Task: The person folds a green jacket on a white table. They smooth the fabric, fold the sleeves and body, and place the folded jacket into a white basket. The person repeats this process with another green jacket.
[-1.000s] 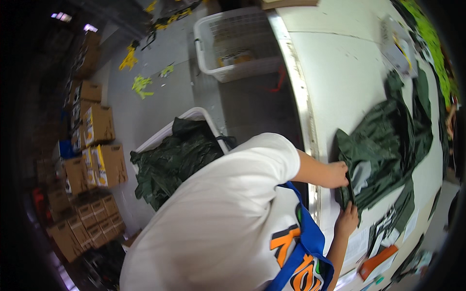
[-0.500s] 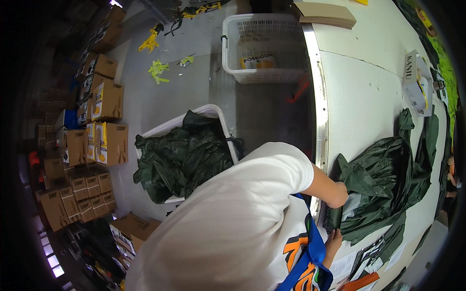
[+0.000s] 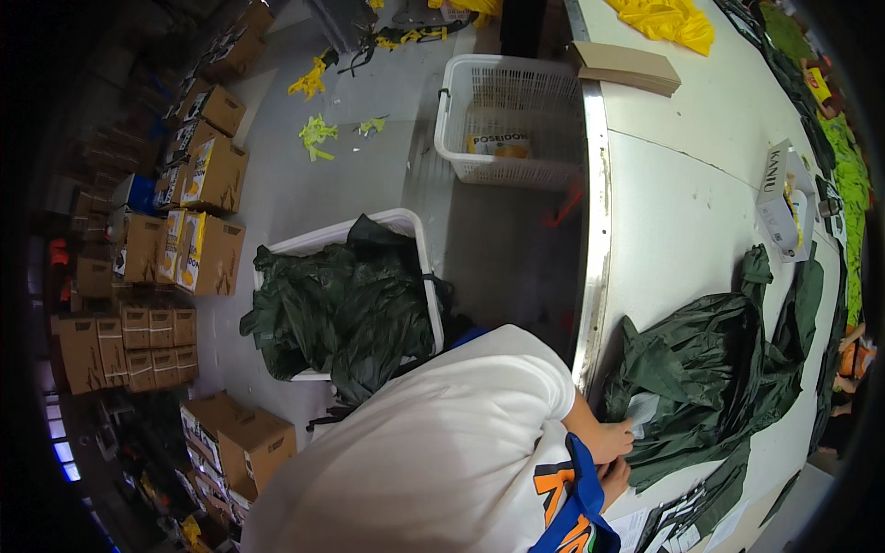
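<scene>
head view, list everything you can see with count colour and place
dark green thin fabric garment: one, spread crumpled on the white table, right.
long white table: one, right side.
white plastic basket of dark green garments: one, on the floor, centre.
white plastic lattice basket: one, almost bare inside, floor by the table's far end.
yellow cloth heap: one, far end of the table.
flat brown cardboard piece: one, near the yellow heap.
small white carton: one, table right.
brown cardboard boxes: many, stacked along the left floor.
left hand: on the garment's near edge.
right hand: just below it, partly hidden.
</scene>
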The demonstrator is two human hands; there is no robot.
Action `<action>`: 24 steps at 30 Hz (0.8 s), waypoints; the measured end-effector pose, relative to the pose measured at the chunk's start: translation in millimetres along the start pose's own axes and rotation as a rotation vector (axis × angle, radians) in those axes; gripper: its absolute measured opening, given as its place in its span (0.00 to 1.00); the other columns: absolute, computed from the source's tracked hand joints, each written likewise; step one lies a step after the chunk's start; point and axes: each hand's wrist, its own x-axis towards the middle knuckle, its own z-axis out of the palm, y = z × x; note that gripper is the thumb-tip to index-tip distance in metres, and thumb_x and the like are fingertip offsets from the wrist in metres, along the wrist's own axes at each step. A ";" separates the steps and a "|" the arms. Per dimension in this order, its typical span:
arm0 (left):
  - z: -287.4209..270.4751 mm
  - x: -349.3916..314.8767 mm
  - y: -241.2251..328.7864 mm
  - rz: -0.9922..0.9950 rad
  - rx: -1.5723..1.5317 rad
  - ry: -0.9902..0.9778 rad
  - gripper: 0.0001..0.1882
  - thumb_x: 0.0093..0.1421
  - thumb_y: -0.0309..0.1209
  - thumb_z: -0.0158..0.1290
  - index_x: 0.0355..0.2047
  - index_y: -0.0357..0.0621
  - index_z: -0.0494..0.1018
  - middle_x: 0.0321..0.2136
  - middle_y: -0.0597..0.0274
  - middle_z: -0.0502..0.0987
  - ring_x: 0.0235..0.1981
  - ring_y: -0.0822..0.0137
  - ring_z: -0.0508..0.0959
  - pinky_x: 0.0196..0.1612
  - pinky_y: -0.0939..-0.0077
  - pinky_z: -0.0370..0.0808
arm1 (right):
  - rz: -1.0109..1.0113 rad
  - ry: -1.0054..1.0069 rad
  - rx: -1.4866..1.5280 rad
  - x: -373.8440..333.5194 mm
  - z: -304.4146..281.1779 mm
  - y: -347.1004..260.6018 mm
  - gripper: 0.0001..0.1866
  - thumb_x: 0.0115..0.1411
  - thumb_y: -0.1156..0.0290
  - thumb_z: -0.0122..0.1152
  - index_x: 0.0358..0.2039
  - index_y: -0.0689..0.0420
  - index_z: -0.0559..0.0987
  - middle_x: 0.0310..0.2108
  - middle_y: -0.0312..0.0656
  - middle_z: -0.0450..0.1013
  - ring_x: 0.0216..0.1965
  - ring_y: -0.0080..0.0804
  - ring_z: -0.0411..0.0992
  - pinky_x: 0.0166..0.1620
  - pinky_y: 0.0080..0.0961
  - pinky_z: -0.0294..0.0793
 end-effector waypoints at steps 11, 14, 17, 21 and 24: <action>-0.1 -1.4 11.5 -0.006 -0.266 -0.099 0.07 0.48 0.34 0.51 0.20 0.49 0.77 0.27 0.65 0.76 0.35 0.62 0.74 0.33 0.63 0.65 | -0.188 0.040 -0.016 -27.7 -6.6 2.9 0.25 0.46 0.65 0.62 0.46 0.55 0.72 0.33 0.42 0.74 0.52 0.56 0.62 0.56 0.53 0.53; 10.1 -3.8 11.6 -0.089 -0.266 -0.184 0.08 0.50 0.33 0.49 0.22 0.48 0.78 0.28 0.59 0.76 0.36 0.58 0.74 0.35 0.60 0.68 | -0.112 0.007 0.279 -15.0 -1.5 12.8 0.19 0.42 0.78 0.61 0.39 0.57 0.73 0.36 0.48 0.71 0.42 0.49 0.68 0.45 0.42 0.66; -13.8 -19.0 23.8 -0.071 -0.066 -0.305 0.08 0.53 0.33 0.49 0.28 0.51 0.78 0.37 0.66 0.71 0.42 0.63 0.69 0.37 0.62 0.66 | -0.046 0.019 0.580 -23.4 1.6 8.6 0.23 0.43 0.84 0.58 0.43 0.58 0.70 0.34 0.47 0.68 0.39 0.47 0.68 0.42 0.35 0.69; -1.5 -18.6 17.2 -0.063 -0.067 -0.334 0.09 0.52 0.31 0.50 0.33 0.48 0.76 0.39 0.64 0.68 0.43 0.61 0.67 0.40 0.59 0.63 | 0.095 0.117 0.455 -42.7 20.5 10.2 0.21 0.44 0.80 0.61 0.42 0.57 0.72 0.37 0.45 0.70 0.41 0.46 0.69 0.44 0.38 0.68; -4.8 -15.4 30.4 -0.114 -0.086 -0.438 0.15 0.53 0.29 0.49 0.42 0.48 0.74 0.42 0.63 0.69 0.44 0.57 0.67 0.41 0.53 0.61 | 0.175 0.200 0.503 -59.2 33.7 12.2 0.14 0.45 0.78 0.62 0.35 0.59 0.75 0.35 0.45 0.71 0.42 0.46 0.69 0.44 0.37 0.68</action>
